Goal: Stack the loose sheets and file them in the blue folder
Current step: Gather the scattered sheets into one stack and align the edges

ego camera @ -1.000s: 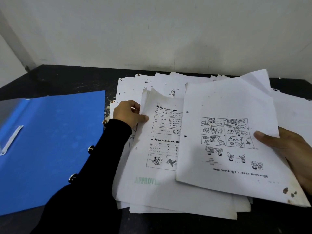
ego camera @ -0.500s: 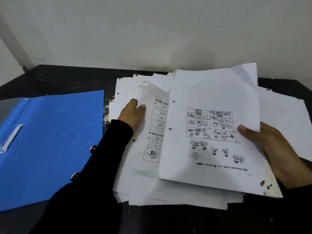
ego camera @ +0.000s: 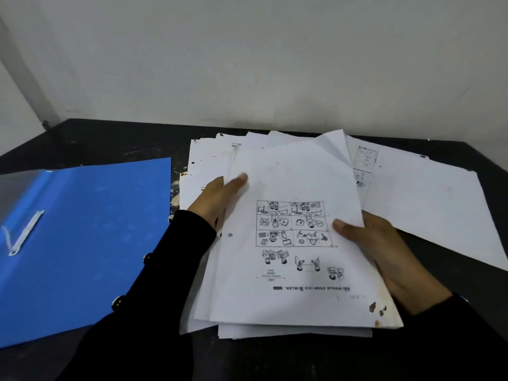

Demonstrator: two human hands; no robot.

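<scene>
One blue folder (ego camera: 82, 243), two hands — left (ego camera: 217, 200), right (ego camera: 384, 251) — sheets (ego camera: 288, 174) too overlapped to count.

black table (ego camera: 110, 138) | pale wall (ego camera: 247, 56) behind it

Left hand (ego camera: 217, 200), right hand (ego camera: 384, 251): thumbs extended.

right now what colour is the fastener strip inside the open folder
White, lying against the blue folder; the fastener strip shows in the head view.
</scene>
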